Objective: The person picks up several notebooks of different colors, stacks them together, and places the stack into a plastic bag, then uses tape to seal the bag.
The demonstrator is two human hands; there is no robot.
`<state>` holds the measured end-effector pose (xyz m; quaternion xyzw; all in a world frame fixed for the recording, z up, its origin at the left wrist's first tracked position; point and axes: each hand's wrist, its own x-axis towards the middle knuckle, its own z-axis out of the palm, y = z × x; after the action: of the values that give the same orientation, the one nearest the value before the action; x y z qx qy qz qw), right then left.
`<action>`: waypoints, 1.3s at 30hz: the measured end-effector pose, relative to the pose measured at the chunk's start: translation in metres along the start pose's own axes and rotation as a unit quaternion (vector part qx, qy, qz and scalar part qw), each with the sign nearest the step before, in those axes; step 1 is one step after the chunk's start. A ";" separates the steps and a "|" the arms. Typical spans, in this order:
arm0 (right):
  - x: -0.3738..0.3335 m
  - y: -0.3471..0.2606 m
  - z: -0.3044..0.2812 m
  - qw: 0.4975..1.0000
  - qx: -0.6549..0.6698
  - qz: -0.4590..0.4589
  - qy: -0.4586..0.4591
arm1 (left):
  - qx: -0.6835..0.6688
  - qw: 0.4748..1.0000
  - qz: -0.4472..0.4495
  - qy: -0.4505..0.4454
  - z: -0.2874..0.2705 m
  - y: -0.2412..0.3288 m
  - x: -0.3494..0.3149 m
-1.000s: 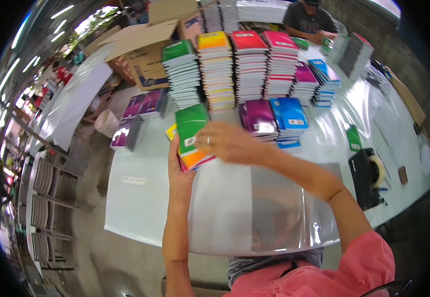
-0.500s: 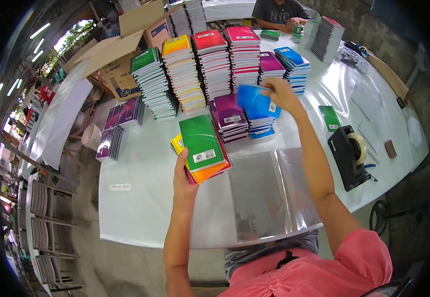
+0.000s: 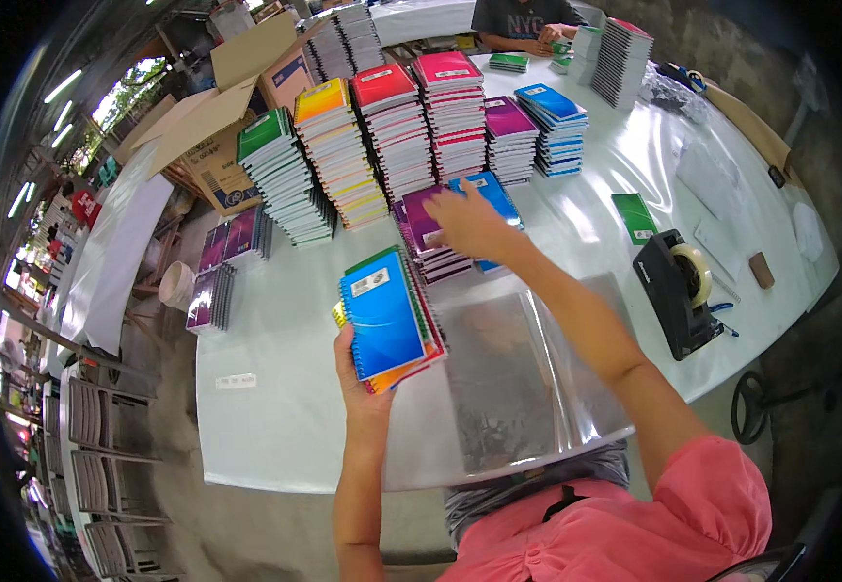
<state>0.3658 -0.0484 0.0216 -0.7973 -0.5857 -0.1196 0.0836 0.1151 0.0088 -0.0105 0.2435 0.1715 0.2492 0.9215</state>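
My left hand (image 3: 355, 373) is closed around the lower edge of a fanned bundle of spiral notebooks. A blue notebook (image 3: 382, 320) lies on top, with green, yellow, orange and red ones showing at its edges. My right hand (image 3: 469, 228) reaches over the short stack of purple notebooks (image 3: 419, 206), its fingers apart. Whether the fingertips touch the top purple cover I cannot tell. Beside it is a stack of blue notebooks (image 3: 498, 201), partly hidden by my right hand and forearm.
Tall stacks of green (image 3: 268, 136), yellow (image 3: 324, 102), red (image 3: 384, 87) and pink notebooks (image 3: 448, 70) line the table's far side. A clear plastic sheet (image 3: 498, 388) lies near me. A tape dispenser (image 3: 668, 301) stands at right. Another person's hands (image 3: 549, 41) work across the table.
The blue notebook lifted by my right hand now lies on top of the left-hand bundle, covering the green one. My right hand has moved left to the purple stack.
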 end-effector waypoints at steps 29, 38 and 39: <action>0.038 0.285 -0.040 0.856 0.030 0.497 0.139 | -0.028 1.000 -0.002 0.014 0.014 -0.040 0.045; -0.033 0.204 -0.064 0.637 0.667 0.304 0.238 | -0.057 0.998 -0.015 -0.027 0.020 -0.065 0.050; -0.053 0.172 -0.068 0.591 0.723 0.282 0.217 | -0.061 0.998 -0.014 -0.023 0.023 -0.069 0.051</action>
<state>0.5082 -0.1667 0.0731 -0.5504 -0.1897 0.2032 0.7872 0.1926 -0.0241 -0.0387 0.1900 0.1383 0.2403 0.9418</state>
